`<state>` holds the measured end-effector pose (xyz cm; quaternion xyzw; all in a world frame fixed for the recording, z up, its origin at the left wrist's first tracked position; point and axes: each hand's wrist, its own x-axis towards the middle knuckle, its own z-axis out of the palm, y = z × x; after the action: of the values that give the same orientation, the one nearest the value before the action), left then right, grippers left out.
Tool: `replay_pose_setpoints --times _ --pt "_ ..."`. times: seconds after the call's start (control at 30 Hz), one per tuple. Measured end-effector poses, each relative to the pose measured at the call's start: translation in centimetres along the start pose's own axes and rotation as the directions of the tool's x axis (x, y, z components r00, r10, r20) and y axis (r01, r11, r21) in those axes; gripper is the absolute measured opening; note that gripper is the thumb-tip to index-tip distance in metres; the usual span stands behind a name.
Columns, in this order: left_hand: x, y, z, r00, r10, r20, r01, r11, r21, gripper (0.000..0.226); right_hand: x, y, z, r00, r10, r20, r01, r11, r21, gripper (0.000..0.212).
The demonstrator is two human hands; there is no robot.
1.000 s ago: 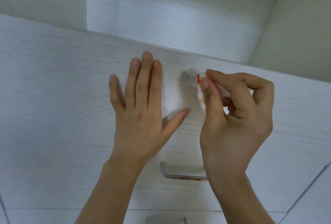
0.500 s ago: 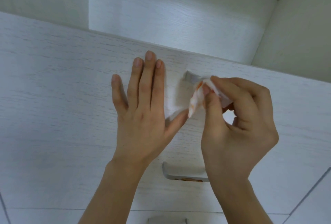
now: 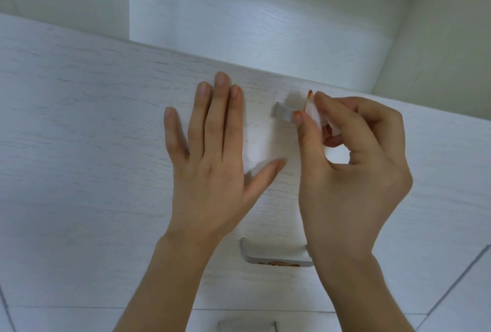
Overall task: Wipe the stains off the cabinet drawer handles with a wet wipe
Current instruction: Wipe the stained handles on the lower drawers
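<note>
While the left hand (image 3: 212,156) lies flat and open on the drawer front (image 3: 79,145), the right hand (image 3: 353,172) pinches the orange-stained wipe (image 3: 313,111) against the top handle (image 3: 283,113).

Three handles (image 3: 283,114) – two hands (image 3: 212,161) – one wipe (image 3: 314,112).

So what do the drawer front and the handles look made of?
Drawer front: seemingly whitewashed wood or wood-look laminate, matte, with visible grey grain streaks. Top handle and middle handle: apparently brushed metal, satin grey with a soft sheen; painted plastic can't be excluded. Orange stains sit on the middle one.
</note>
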<state>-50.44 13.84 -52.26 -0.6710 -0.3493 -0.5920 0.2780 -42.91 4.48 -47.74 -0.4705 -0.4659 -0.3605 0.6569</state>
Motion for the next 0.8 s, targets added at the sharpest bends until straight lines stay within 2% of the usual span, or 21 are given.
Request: replay_pose_setpoints --times 0.2,0.33,0.47,0.57,0.67,0.8 --pt "0.1 0.2 -0.1 1.0 -0.014 -0.007 0.014 1.0 -0.011 0.078 -0.1 -0.7 0.9 1.0 0.0 -0.012 0.001 0.996 0.086 0.015" --pt "0.0 -0.1 0.1 1.0 -0.003 0.01 0.003 1.0 -0.017 0.085 0.0 0.0 0.3 0.997 0.032 -0.064 -0.025 0.993 0.112 0.019" --pt "0.1 0.4 0.4 0.998 -0.026 -0.053 0.025 1.0 -0.018 0.072 -0.1 -1.3 1.9 0.999 -0.037 -0.005 0.037 0.993 0.113 0.017" --pt "0.2 0.4 0.4 0.995 -0.022 -0.099 0.02 1.0 -0.024 0.066 0.0 -1.5 2.7 0.999 -0.032 0.025 0.03 0.994 0.101 0.012" --pt "0.1 0.1 0.4 0.997 -0.012 -0.075 0.01 1.0 -0.03 0.068 -0.1 -1.1 2.6 0.998 0.018 0.057 -0.026 0.989 0.146 0.008" --pt "-0.1 -0.1 0.1 1.0 -0.011 -0.008 0.011 1.0 -0.011 0.077 -0.7 -0.9 1.9 0.996 -0.059 -0.064 0.065 0.993 0.099 0.023"
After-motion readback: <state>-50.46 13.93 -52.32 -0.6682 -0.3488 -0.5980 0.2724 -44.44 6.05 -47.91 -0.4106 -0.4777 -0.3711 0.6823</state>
